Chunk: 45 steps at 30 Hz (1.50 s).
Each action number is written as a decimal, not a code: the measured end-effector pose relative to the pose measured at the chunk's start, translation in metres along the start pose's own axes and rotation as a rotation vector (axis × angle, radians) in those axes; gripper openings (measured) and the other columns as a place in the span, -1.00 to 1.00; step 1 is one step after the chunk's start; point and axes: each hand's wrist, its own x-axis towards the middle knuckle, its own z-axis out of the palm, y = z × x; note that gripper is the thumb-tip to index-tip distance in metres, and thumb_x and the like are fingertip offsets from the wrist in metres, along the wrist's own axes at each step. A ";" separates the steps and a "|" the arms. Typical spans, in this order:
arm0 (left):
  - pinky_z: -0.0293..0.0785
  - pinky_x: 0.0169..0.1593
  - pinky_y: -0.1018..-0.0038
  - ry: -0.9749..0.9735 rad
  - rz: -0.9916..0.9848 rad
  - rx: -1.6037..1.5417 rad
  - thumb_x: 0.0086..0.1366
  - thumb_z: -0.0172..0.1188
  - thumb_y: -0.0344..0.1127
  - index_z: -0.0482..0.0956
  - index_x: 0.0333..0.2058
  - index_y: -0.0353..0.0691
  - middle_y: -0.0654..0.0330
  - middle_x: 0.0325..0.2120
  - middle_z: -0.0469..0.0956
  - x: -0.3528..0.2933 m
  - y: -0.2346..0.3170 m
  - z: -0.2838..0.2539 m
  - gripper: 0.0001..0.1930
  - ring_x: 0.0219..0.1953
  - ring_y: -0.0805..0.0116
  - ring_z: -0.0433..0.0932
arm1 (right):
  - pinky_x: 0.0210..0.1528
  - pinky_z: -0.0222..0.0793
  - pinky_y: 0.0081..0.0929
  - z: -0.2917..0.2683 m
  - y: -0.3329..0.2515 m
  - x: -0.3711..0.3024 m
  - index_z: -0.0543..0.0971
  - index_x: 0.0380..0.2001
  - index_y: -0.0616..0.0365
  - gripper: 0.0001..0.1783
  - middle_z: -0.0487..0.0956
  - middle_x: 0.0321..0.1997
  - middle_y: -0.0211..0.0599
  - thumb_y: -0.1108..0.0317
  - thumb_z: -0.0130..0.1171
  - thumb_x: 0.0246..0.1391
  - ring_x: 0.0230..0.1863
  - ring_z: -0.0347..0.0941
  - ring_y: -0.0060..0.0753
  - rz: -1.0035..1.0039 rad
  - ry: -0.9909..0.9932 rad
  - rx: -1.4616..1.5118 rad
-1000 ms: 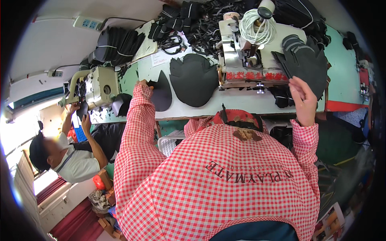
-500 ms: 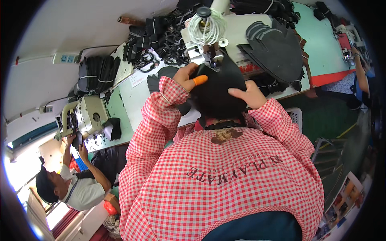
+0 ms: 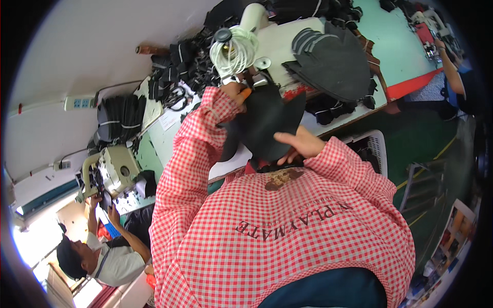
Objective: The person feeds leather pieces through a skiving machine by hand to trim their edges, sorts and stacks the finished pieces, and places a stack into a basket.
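A large black, curved sheet piece (image 3: pixel 264 123) hangs over the near edge of the table, its far end at the foot of a white machine (image 3: pixel 251 18). My left hand (image 3: pixel 233 91), an orange cover on one digit, holds its far left part beside the machine foot; the fingers are partly hidden by sleeve and machine. My right hand (image 3: pixel 304 142) grips the near right edge, thumb on top and fingers curled below. A coil of white cord (image 3: pixel 233 50) hangs on the machine and hides part of it.
Stacked dark grey cut pieces (image 3: pixel 334 64) lie right of the machine, tied black bundles (image 3: pixel 179 61) to its left. A white basket (image 3: pixel 380 149) stands below the table at right. At left a co-worker (image 3: pixel 115 262) handles a dark piece at a cream machine (image 3: pixel 117 167).
My right hand has come nearer and left, turning the black piece, whose outline now shows another edge. The left hand stays by the machine foot. The whole view has shifted somewhat.
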 end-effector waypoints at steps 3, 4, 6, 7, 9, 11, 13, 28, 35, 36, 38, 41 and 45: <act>0.26 -0.68 0.50 0.033 -0.015 -0.392 0.24 -0.13 -0.20 0.45 -0.38 -0.31 0.20 -0.76 0.39 -0.007 -0.015 -0.009 -0.72 -0.75 0.42 0.38 | -0.31 0.40 -0.54 -0.010 -0.008 -0.012 0.40 -0.11 0.30 -0.64 0.50 -0.19 -0.24 0.30 0.05 0.05 -0.26 0.50 -0.34 -0.358 0.076 -0.235; 0.34 -0.62 0.44 0.360 0.036 -0.099 0.24 -0.11 -0.17 0.46 -0.33 -0.25 0.13 -0.69 0.46 -0.005 -0.041 -0.010 -0.73 -0.69 0.29 0.44 | -0.16 0.36 -0.49 -0.017 -0.018 -0.026 0.41 -0.11 0.29 -0.65 0.49 -0.15 -0.26 0.32 0.04 0.05 -0.14 0.47 -0.33 -0.657 0.208 -0.471; 0.45 -0.28 0.22 0.239 -0.293 0.396 0.23 -0.03 -0.07 0.38 -0.14 -0.14 -0.06 -0.41 0.54 -0.030 -0.065 -0.020 -0.67 -0.33 0.00 0.53 | 0.00 0.23 -0.44 -0.019 -0.061 -0.066 0.43 -0.11 0.25 -0.67 0.50 -0.14 -0.23 0.39 0.03 0.02 -0.02 0.38 -0.30 -0.770 0.682 -0.483; 0.42 -0.14 0.22 0.049 -0.379 0.565 0.20 0.02 -0.07 0.30 -0.03 -0.08 -0.07 -0.22 0.49 -0.039 -0.083 -0.013 -0.59 -0.14 -0.03 0.46 | 0.01 0.23 -0.41 -0.036 -0.070 -0.074 0.43 -0.11 0.21 -0.65 0.49 -0.12 -0.18 0.41 0.05 -0.03 -0.03 0.38 -0.24 -0.987 0.792 -0.644; 0.41 -0.10 0.24 0.036 -0.342 0.575 0.18 0.04 -0.06 0.26 0.01 -0.09 -0.09 -0.22 0.49 -0.049 -0.108 -0.002 -0.54 -0.14 0.00 0.47 | 0.01 0.23 -0.38 -0.082 -0.081 -0.072 0.44 -0.10 0.18 -0.62 0.48 -0.10 -0.14 0.44 0.06 -0.08 -0.04 0.38 -0.19 -1.204 0.916 -0.811; 0.40 -0.07 0.26 0.016 -0.292 0.588 0.15 0.06 -0.06 0.22 0.04 -0.10 -0.10 -0.22 0.49 -0.050 -0.106 -0.001 -0.49 -0.14 0.02 0.48 | 0.06 0.18 -0.31 -0.109 -0.071 -0.058 0.45 -0.11 0.15 -0.57 0.44 -0.05 -0.09 0.45 0.09 -0.18 0.00 0.34 -0.10 -0.920 1.000 -1.540; 0.41 -0.06 0.27 0.057 -0.342 0.590 0.12 0.10 -0.11 0.27 0.02 -0.11 -0.10 -0.23 0.49 -0.047 -0.100 -0.001 -0.50 -0.14 0.04 0.48 | 0.13 0.13 -0.29 -0.092 -0.060 -0.055 0.43 -0.09 0.18 -0.49 0.41 0.00 -0.09 0.42 0.18 -0.25 0.06 0.28 -0.07 -0.891 0.917 -1.437; 0.35 -0.74 0.63 0.099 -0.232 -0.437 0.25 -0.04 -0.25 0.44 -0.17 -0.27 0.13 -0.58 0.50 -0.063 0.017 0.000 -0.74 -0.71 0.40 0.46 | -0.15 0.35 -0.55 -0.034 -0.016 0.040 0.51 -0.25 0.35 -0.66 0.57 -0.34 -0.24 0.37 0.18 -0.12 -0.30 0.47 -0.50 -0.335 0.091 -0.251; 0.41 -0.29 0.29 0.182 0.032 0.062 0.20 -0.05 -0.17 0.49 -0.21 -0.32 -0.07 -0.51 0.54 -0.014 0.003 0.002 -0.66 -0.37 0.05 0.54 | -0.30 0.41 -0.56 -0.032 -0.008 0.035 0.50 -0.29 0.38 -0.70 0.58 -0.38 -0.19 0.33 0.05 -0.02 -0.39 0.52 -0.44 -0.249 0.138 -0.089; 0.44 -0.30 0.30 0.222 0.090 0.123 0.19 -0.04 -0.17 0.50 -0.19 -0.27 -0.05 -0.50 0.55 -0.011 -0.003 0.004 -0.66 -0.42 0.08 0.56 | -0.37 0.42 -0.53 -0.025 0.002 0.032 0.50 -0.29 0.35 -0.70 0.58 -0.37 -0.17 0.30 0.03 0.00 -0.43 0.54 -0.38 -0.355 0.074 -0.084; 0.45 -0.31 0.31 -0.060 -0.134 -0.079 0.17 -0.04 -0.19 0.48 -0.16 -0.30 -0.04 -0.49 0.56 -0.006 0.011 -0.008 -0.65 -0.44 0.12 0.56 | -0.36 0.42 -0.55 -0.007 -0.015 0.002 0.47 -0.23 0.34 -0.67 0.57 -0.34 -0.16 0.28 0.03 0.02 -0.41 0.54 -0.36 0.076 -0.042 -0.089; 0.45 -0.29 0.25 -0.053 -0.129 -0.286 0.16 -0.02 -0.24 0.48 -0.20 -0.28 -0.02 -0.45 0.56 -0.007 -0.011 -0.020 -0.70 -0.38 0.07 0.55 | -0.26 0.39 -0.51 0.003 -0.022 -0.014 0.42 -0.16 0.35 -0.63 0.56 -0.31 -0.16 0.26 0.02 0.04 -0.31 0.52 -0.34 -0.021 -0.046 -0.121; 0.44 -0.15 0.22 0.076 -0.437 0.477 0.17 0.01 -0.23 0.38 -0.06 -0.16 -0.07 -0.29 0.51 -0.029 -0.059 -0.018 -0.65 -0.21 -0.01 0.50 | -0.07 0.28 -0.44 -0.012 -0.071 -0.073 0.46 -0.17 0.29 -0.73 0.54 -0.24 -0.18 0.39 -0.02 0.07 -0.20 0.44 -0.33 -0.852 0.780 -0.563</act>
